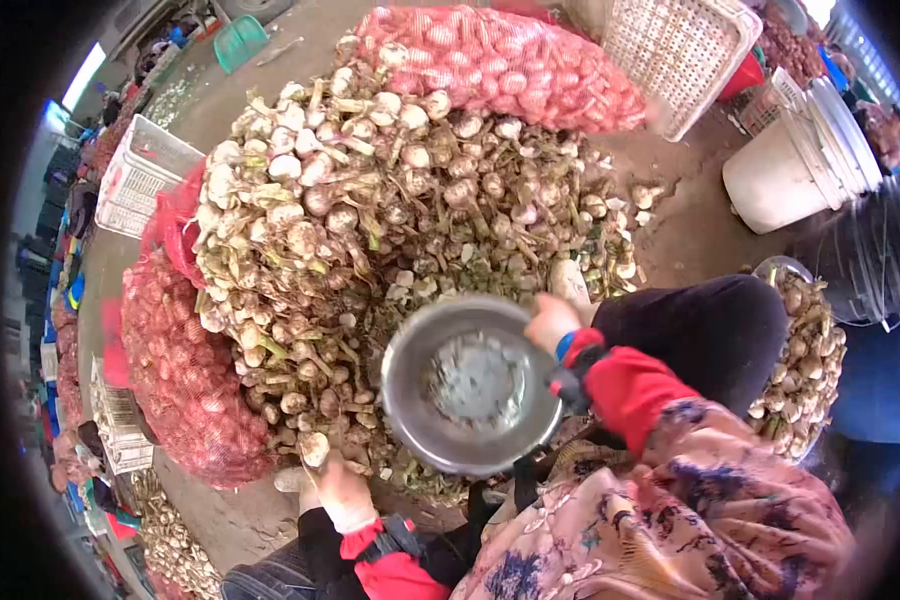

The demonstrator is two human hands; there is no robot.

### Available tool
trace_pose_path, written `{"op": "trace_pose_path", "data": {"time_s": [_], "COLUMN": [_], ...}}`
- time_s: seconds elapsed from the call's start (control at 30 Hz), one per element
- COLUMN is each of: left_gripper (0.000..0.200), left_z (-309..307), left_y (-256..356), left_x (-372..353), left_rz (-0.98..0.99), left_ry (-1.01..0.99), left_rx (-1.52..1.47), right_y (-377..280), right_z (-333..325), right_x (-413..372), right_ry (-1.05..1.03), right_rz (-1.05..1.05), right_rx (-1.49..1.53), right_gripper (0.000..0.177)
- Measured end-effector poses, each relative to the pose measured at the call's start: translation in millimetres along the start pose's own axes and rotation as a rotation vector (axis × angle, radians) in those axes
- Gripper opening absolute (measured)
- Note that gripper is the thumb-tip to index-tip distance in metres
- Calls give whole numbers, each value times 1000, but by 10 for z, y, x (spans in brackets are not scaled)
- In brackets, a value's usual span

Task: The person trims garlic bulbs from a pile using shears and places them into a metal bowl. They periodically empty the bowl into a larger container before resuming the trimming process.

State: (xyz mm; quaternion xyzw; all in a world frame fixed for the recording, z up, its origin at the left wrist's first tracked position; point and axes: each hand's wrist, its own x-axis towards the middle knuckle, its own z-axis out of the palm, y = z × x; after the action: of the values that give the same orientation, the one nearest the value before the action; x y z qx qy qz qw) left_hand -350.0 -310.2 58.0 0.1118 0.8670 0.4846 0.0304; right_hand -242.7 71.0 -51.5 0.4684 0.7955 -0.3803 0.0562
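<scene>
A round metal basin (406,425) sits tilted between my knees, with wet-looking pale bits on its bottom. My right hand (553,322) is closed at the basin's upper right rim; what its fingers hold, if anything, is hidden. At the lower left, my left hand (344,492) is closed round the lower part of a garlic bulb (313,449), whose pale face points up. A big heap of garlic with dry stems (310,230) spreads in front of me, reaching close to the basin and my left hand.
Red mesh sacks of garlic lie behind the heap (500,65) and at its left (185,370). White crates stand at upper right (670,50) and left (145,175). White buckets (780,175) and a container of garlic (800,360) are at the right.
</scene>
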Motion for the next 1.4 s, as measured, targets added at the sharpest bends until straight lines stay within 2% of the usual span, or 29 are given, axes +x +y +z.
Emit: {"op": "trace_pose_path", "data": {"time_s": [0.03,0.07,0.1,0.13,0.17,0.23,0.27,0.3,0.33,0.37,0.43,0.47,0.5,0.6,0.63,0.7,0.73,0.77,0.83,0.97,1.03,1.1,1.17,1.2,1.23,1.27,1.3,1.33,1.4], "left_gripper": [6,5,16,27,40,62,68,68,69,70,70,70,70,73,73,74,60,60,42,29,37,63,67,70,70,70,71,74,70], "left_z": [7,99,79,177,321,533,583,668,734,809,890,939,987,1143,1163,1207,1231,1258,1296,1339,1375,1472,1496,1488,1390,1297,1202,1144,1167], "left_y": [273,104,273,177,114,845,784,612,602,661,804,802,825,829,813,844,824,753,664,820,848,886,891,865,1177,1278,1318,1330,1094], "left_x": [-82,-137,-182,-227,-245,-305,-281,-287,-287,-264,-270,-271,-244,-202,-232,-254,-250,-231,-205,-353,-411,-490,-560,-524,-587,-596,-579,-549,-432], "left_rz": [221,313,244,14,-200,-160,-234,-109,-39,28,13,-210,-207,89,84,-121,56,54,-173,-163,-164,-238,-79,-18,-160,53,267,142,-51], "left_ry": [-1,196,26,85,113,-57,-121,-144,-156,-172,-244,-313,-320,-436,-445,-471,-481,-485,-498,-479,-439,-307,-275,-186,-160,-189,-198,-189,-184], "left_rx": [521,1029,990,275,-447,-639,-522,-512,-379,-243,-277,-473,-469,-280,-271,-617,-507,-502,-694,-658,-630,-691,-479,-190,-324,-337,-347,-349,-646], "right_y": [69,371,300,248,202,32,-98,-234,-269,-338,-598,-610,-583,-456,-438,-427,-436,-449,-460,-408,-377,-295,-211,-194,-56,15,-1,-88,-246], "right_z": [191,629,597,636,590,427,272,80,-37,-148,-566,-658,-697,-569,-519,-463,-456,-468,-498,-395,-328,-170,-57,-69,-39,-254,-281,-244,-286], "right_x": [-93,12,-103,-144,-174,-258,-349,-420,-504,-557,-934,-1077,-1192,-1326,-1331,-1301,-1278,-1261,-1240,-1122,-1059,-998,-952,-891,-713,-581,-475,-462,-518], "right_ry": [-29,7,-79,-150,-215,-225,-183,-147,7,0,-148,-181,-208,-195,-176,-163,-147,-147,-211,-219,-147,-98,-123,-272,-305,-316,-181,-121,33], "right_rz": [-36,-49,-93,-62,-151,-142,-205,-267,-481,-596,-627,-681,-735,-774,-814,-849,-893,-889,-853,-857,-883,-897,-899,-757,-300,-188,-101,-152,-334], "right_rx": [-40,-22,-58,-60,-97,-54,36,125,184,346,377,372,365,217,156,139,110,115,11,5,32,78,45,-47,1,36,176,272,391], "right_gripper": [25,25,26,29,32,37,39,42,45,44,40,36,32,20,21,17,14,14,21,17,13,11,14,22,28,30,26,24,19]}}
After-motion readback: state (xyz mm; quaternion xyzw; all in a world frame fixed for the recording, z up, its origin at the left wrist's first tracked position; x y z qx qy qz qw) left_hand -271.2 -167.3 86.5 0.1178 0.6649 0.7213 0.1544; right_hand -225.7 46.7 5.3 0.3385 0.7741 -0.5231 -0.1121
